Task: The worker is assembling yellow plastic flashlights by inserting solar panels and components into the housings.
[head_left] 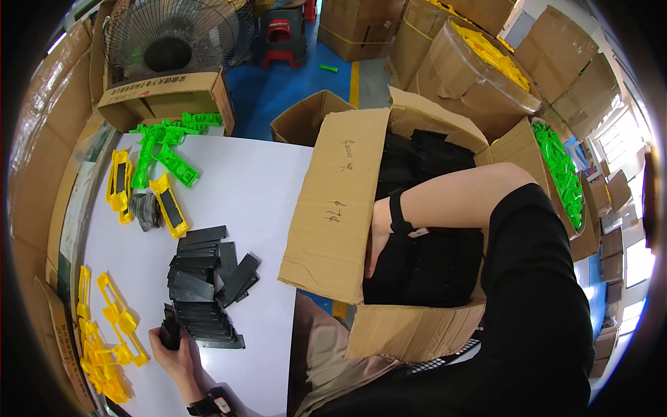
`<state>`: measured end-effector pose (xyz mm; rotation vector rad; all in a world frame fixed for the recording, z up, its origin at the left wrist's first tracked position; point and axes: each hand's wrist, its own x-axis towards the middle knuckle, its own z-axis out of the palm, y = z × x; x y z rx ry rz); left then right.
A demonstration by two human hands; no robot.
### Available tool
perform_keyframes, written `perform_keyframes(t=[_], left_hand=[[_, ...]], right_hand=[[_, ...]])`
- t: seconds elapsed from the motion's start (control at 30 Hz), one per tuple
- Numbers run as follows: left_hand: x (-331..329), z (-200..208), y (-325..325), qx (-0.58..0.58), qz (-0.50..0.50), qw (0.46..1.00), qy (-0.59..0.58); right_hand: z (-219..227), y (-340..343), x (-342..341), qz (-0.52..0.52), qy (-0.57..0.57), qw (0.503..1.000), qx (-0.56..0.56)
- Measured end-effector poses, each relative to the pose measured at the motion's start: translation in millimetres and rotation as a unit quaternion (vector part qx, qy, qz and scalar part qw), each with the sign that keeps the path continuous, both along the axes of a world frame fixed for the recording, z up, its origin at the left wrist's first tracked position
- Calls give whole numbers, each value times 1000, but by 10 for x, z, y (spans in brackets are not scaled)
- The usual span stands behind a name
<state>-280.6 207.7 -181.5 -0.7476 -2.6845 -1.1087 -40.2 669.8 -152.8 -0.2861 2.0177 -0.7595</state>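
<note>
My left hand [177, 358] rests at the near left of the white table [257, 347], its fingers closed round a few small black plastic strips [169, 330]. Just to its right lies a row of stacked flat black strips [205, 323], with more of them piled loosely behind. My right hand [377, 240] reaches down inside an open cardboard box [333, 201] beside the table, against its left wall. Black pieces [431, 267] fill that box in dense layers. The flap and the box wall partly hide my right fingers, so their grip does not show.
Yellow plastic frames [104, 361] lie at the table's left edge. Farther back are green plastic parts [167, 156], yellow holders with black inserts [169, 205] and a dark grey bundle [144, 210]. A fan [174, 42] stands behind. Cartons of yellow [493, 55] and green parts [559, 174] surround the right side.
</note>
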Motion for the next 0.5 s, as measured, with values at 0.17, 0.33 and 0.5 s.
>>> perform_keyframes(t=[0.17, 0.33, 0.5], left_hand=[[2, 38, 53, 1, -5, 1000, -4], [24, 71, 66, 8, -8, 1000, -4], [18, 48, 27, -10, 3, 1000, 11]], right_hand=[[54, -13, -12, -4, 8, 1000, 20], [23, 2, 3, -25, -4, 999, -20], [177, -46, -99, 26, 37, 998, 38]])
